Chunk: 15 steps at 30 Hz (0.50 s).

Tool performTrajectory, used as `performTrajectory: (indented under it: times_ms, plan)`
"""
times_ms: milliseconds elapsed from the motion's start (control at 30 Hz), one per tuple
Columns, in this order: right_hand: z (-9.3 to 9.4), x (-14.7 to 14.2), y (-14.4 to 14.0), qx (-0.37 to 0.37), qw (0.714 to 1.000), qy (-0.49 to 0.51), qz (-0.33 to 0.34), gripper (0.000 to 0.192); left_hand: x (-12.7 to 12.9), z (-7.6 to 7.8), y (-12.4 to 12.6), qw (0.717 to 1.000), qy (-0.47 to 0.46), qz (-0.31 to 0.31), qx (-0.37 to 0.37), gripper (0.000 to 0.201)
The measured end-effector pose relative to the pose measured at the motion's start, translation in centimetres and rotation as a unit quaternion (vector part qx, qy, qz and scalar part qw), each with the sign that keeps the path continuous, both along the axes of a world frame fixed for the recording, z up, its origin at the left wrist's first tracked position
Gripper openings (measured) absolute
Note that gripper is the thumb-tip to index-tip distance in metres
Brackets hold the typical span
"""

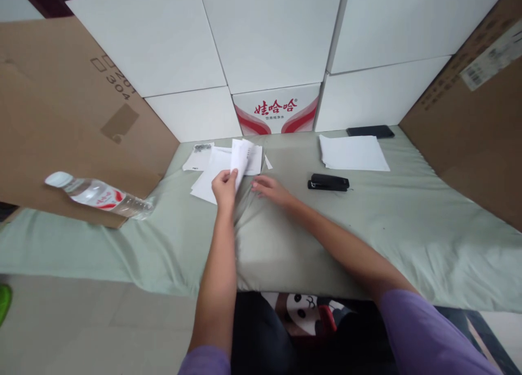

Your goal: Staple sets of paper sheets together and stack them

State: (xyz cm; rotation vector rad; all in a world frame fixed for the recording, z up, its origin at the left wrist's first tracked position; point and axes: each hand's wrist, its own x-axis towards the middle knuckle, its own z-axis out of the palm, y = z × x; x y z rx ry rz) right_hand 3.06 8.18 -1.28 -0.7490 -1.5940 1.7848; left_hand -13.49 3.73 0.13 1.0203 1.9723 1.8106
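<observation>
Folded white paper [240,156] stands tilted up in my left hand [224,188], pinched between thumb and fingers. Behind and left of it, more white sheets [207,180] lie on the cloth. My right hand [269,190] is just to the right of the folded paper, fingers apart and reaching left, with nothing visible in it. A small paper scrap [268,162] lies beyond its fingertips. Farther right, a black stapler [328,182] rests closed on the cloth, apart from both hands. Behind the stapler is a stack of white paper [354,153].
A green cloth [281,244] covers the work surface. A water bottle [101,195] leans at the left by a cardboard panel [61,119]. White boxes [277,111] line the back. A black phone [370,131] lies at the back right, near another cardboard panel [468,124].
</observation>
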Motion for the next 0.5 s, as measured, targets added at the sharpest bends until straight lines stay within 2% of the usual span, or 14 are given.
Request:
performTrajectory:
  times_ms: [100, 200, 333, 400, 500]
  plan:
    - [0.4, 0.0, -0.1, -0.001, 0.997, 0.073, 0.016, 0.059, 3.1, -0.1, 0.3, 0.987, -0.100, -0.116, 0.039, 0.029]
    - [0.8, 0.3, 0.3, 0.055, 0.993, 0.098, -0.030, 0.054, 5.4, 0.3, 0.0, 0.971, -0.161, -0.169, 0.047, 0.035]
    - [0.6, 1.1, 1.4, 0.116, 0.978, -0.001, -0.171, 0.045, 5.8, 1.0, -0.3, 0.968, -0.178, -0.165, 0.055, 0.041]
    - [1.0, 1.9, 1.9, 0.180, 0.955, -0.078, -0.221, 0.043, 5.5, 1.2, -0.3, 0.972, -0.167, -0.153, 0.061, 0.042]
    - [2.6, 3.2, 2.2, 0.292, 0.907, -0.174, -0.248, 0.038, 5.4, 1.4, -0.3, 0.976, -0.147, -0.144, 0.074, 0.043]
